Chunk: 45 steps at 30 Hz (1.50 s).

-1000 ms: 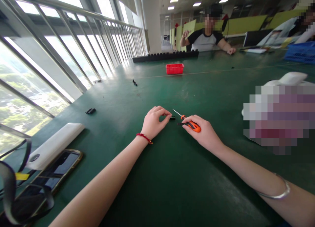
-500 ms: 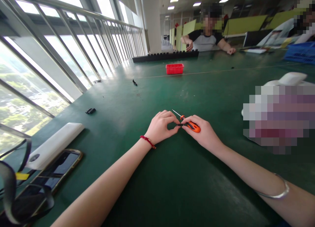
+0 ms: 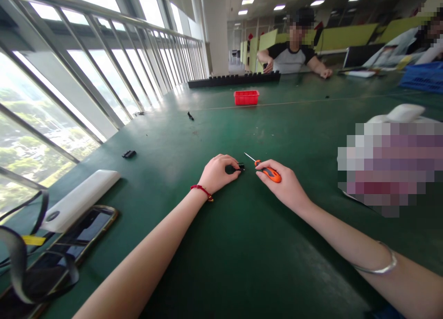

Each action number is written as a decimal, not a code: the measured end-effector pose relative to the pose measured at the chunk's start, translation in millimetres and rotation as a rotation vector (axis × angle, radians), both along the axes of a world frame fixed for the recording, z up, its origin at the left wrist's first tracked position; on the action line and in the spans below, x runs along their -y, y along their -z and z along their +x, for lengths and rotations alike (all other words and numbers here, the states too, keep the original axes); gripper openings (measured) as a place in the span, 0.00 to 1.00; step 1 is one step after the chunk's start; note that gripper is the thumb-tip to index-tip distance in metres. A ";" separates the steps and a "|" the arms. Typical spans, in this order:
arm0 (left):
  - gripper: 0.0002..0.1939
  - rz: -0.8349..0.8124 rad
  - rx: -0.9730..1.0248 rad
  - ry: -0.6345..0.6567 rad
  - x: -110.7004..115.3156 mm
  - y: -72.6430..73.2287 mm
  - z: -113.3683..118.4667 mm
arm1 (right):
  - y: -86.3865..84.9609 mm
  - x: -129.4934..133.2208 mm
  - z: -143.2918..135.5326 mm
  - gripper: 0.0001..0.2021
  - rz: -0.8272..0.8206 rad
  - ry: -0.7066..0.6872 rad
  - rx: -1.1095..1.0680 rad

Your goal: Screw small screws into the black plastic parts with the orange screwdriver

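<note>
Between thumb and fingertips, my left hand (image 3: 218,173) pinches a small black part (image 3: 241,166), too small to name exactly. A red cord bracelet circles that wrist. To its right, my right hand (image 3: 284,183) is closed around an orange-and-black screwdriver (image 3: 272,174), whose thin metal shaft points away to the upper left. A short gap of green tabletop separates the black part from my right fingertips. My right hand partly hides the screwdriver's handle.
On the green table (image 3: 207,245), a phone (image 3: 86,231) and a white power bank (image 3: 83,201) lie left, near a black strap. Small black pieces (image 3: 129,154) lie beyond. A red bin (image 3: 246,97) and long black rack (image 3: 235,79) stand farther back. Someone sits opposite.
My hands have drawn apart, the left moving leftward with the black part. Earlier the fingertips of both hands met at it. The screwdriver stays in my right hand.
</note>
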<state>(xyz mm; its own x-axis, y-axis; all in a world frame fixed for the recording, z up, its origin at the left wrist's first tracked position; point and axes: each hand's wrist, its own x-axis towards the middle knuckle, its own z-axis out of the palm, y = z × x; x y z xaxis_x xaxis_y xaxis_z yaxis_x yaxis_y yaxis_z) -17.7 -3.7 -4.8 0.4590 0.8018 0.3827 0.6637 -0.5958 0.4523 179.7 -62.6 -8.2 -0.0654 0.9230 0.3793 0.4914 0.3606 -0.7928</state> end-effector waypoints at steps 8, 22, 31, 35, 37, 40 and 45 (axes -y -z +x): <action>0.08 -0.001 -0.080 -0.541 24.1 -18.0 -73.6 | 0.2 1.3 -0.4 0.06 -0.031 -0.007 -0.003; 0.14 -0.043 -0.184 -0.990 46.1 -21.6 -143.5 | 0.7 1.4 0.7 0.05 -0.024 -0.015 0.020; 0.15 0.002 -0.121 -0.956 35.8 -23.2 -163.9 | 1.2 1.2 1.3 0.05 -0.026 -0.023 0.033; 0.16 -0.074 -0.075 -0.939 35.8 -24.1 -166.6 | 0.4 1.7 1.3 0.05 -0.023 -0.028 0.050; 0.16 -0.097 -0.049 -0.925 36.3 -24.7 -166.1 | 0.1 1.8 1.4 0.05 -0.018 -0.028 0.055; 0.16 -0.118 -0.021 -0.916 36.2 -25.0 -165.7 | 0.4 1.5 1.6 0.05 -0.008 -0.028 0.058; 0.16 -0.130 -0.025 -0.917 36.7 -25.0 -165.1 | 1.2 1.1 1.7 0.05 -0.005 -0.038 0.053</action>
